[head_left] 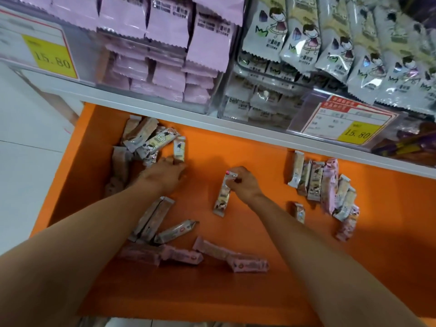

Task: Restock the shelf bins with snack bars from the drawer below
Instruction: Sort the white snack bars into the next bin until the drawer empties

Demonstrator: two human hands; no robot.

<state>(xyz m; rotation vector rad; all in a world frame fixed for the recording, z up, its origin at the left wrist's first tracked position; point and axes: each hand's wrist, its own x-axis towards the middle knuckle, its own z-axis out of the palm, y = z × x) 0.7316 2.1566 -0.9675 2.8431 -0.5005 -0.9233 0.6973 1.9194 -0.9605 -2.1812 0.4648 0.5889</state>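
Mid-pick, both hands down in the drawer (259, 149). Right hand (245, 184) pinches the top end of a white bar (221, 197), thumb and fingers curled on the wrapper; the bar's lower end looks to be on the drawer floor. Left hand (165, 173) is at the bottom end of a second bar (179, 149) next to the back-left pile (146, 140). Its fingertips touch the bar, but I can't tell whether they've closed on it. My read on progress: the pink bin (165, 74) and white bin (264, 95) on the shelf above are both heaped, with packs hanging over the front, so not much room is left. The drawer still holds plenty: that back-left pile, the right cluster (328, 185), pink bars (212, 252) near the front, and a few loose ones. Colours are mixed, so I need to sort as I lift. In the way: the shelf edge (212, 121) overhangs the drawer's back, and the price tag (349, 123) sticks out under the white bin. The overhanging packs could get knocked out when I load.
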